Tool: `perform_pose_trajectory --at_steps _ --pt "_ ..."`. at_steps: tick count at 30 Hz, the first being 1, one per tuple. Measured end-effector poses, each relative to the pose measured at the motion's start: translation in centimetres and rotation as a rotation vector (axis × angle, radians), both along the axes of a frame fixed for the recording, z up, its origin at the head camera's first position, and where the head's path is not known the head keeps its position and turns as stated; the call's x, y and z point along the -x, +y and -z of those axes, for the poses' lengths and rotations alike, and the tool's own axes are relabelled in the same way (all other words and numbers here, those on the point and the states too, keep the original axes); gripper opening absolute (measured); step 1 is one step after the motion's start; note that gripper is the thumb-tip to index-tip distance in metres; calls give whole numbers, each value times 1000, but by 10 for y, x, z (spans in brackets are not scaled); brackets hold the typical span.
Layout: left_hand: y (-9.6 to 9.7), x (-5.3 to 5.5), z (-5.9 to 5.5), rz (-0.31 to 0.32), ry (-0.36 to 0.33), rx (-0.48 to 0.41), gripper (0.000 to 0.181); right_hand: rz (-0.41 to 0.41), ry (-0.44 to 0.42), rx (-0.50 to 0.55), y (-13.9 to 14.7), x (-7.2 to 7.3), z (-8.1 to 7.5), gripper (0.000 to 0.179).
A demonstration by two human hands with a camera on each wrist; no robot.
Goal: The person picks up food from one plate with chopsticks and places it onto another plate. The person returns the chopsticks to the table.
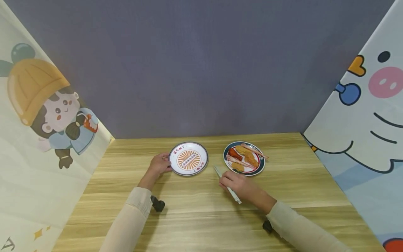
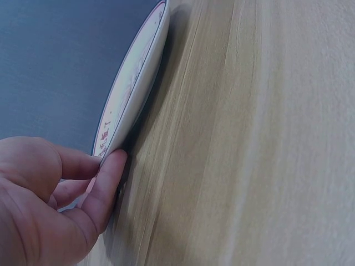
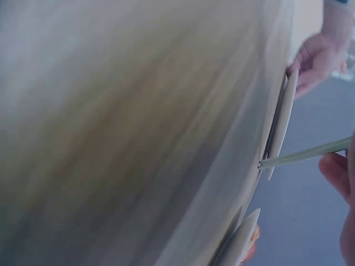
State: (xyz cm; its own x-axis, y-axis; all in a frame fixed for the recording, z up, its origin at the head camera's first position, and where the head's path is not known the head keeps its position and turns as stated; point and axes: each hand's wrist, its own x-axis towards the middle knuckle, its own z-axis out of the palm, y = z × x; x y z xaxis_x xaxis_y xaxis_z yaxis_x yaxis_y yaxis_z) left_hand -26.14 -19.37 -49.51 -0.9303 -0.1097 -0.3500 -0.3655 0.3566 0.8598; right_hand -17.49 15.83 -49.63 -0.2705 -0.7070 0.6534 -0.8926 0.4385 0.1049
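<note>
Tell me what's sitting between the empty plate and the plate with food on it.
In the head view, only the chopsticks' tips, held by the right hand, lie between the empty plate and the food plate.

— Left hand?
— My left hand (image 1: 160, 163) is reached forward, thumb and fingers (image 2: 105, 183) curled in a pinch, sleeve to the wrist
— Right?
— My right hand (image 1: 237, 182) sits nearer me, palm down, fingers curled in a grip
</note>
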Motion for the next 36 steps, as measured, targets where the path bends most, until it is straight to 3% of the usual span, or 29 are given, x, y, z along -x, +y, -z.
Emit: perform_pose_trajectory --at_steps 2,5,8,15,25,36 --pt "0 0 0 1 4 -3 56 -8 44 -80 -2 -2 -1 21" --pt "1 1 1 4 6 -5 56 -28 109 -150 -5 -5 0 16" --pt "0 2 0 3 0 -8 56 -21 117 -190 -9 -9 2 9" --pt "0 3 0 1 -6 2 56 100 25 -304 -15 -25 4 6" --pt "-1 2 -1 8 -8 7 55 240 -34 -362 -25 -38 7 6" --pt "0 1 0 16 -4 11 56 220 -207 -377 -24 -41 12 8"
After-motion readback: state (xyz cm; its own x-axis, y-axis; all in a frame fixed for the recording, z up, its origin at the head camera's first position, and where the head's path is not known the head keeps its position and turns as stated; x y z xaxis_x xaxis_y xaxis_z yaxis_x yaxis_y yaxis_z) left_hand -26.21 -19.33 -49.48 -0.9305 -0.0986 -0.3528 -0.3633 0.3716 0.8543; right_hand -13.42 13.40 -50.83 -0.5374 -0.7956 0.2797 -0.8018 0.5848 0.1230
